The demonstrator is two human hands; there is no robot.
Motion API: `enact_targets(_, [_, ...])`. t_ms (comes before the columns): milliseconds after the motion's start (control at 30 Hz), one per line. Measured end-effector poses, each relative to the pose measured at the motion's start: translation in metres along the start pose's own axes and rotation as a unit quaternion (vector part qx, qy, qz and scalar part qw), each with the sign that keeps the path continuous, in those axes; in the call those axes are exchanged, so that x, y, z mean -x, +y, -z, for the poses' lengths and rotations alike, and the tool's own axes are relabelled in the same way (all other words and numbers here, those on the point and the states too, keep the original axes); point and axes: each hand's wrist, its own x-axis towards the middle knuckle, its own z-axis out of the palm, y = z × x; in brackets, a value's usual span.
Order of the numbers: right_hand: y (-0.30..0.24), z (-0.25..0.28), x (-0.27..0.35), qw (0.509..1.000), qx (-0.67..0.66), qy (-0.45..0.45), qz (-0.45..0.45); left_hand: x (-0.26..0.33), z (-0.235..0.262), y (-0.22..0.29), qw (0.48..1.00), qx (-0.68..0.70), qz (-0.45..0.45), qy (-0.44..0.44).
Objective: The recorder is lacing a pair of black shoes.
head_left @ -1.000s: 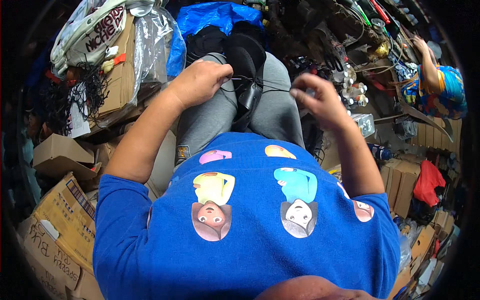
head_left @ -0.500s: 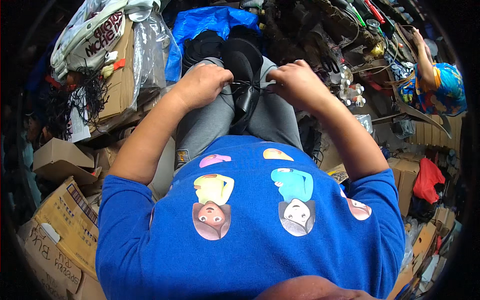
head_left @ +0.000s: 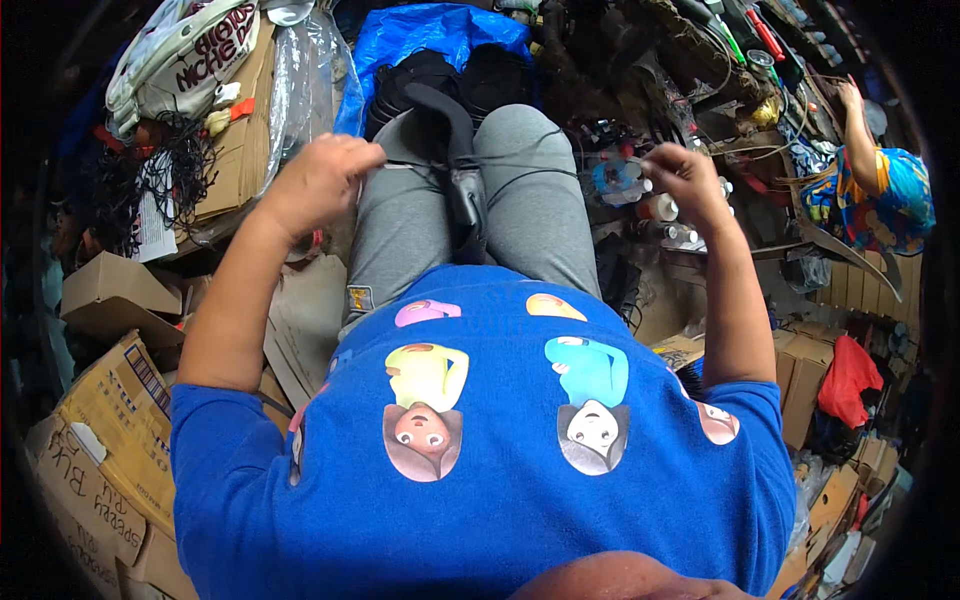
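While the left hand (head_left: 325,185) pinches its grip together on dark thread (head_left: 530,171) at left, the black shoe piece (head_left: 464,195) sits upright between the grey trouser legs (head_left: 535,225); farther right, the right hand's (head_left: 690,182) grip is clamped on the thread beside clear bottles (head_left: 616,183).

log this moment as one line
left hand: pinching thread; right hand: pinching thread; thread: both sides of shoe; shoe: on lap

The left hand (head_left: 325,185) and right hand (head_left: 688,182) were spread farther apart, a longer stretch of thread (head_left: 530,170) was drawn rightward, and the shoe (head_left: 466,195) was tipped nearly edge-on.
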Motion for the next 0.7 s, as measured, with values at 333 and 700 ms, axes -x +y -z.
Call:
enact_targets(333, [-0.020, 0.042, -0.010, 0.850, -0.505, 0.144, 0.043, 0.029, 0.081, 0.006, 0.851, 0.452, 0.206, 0.169])
enact_targets(700, [-0.113, 0.038, 0.004, 0.780, -0.552, -0.228, 0.187, -0.005, 0.059, 0.062, 0.932, 0.309, 0.181, -0.061])
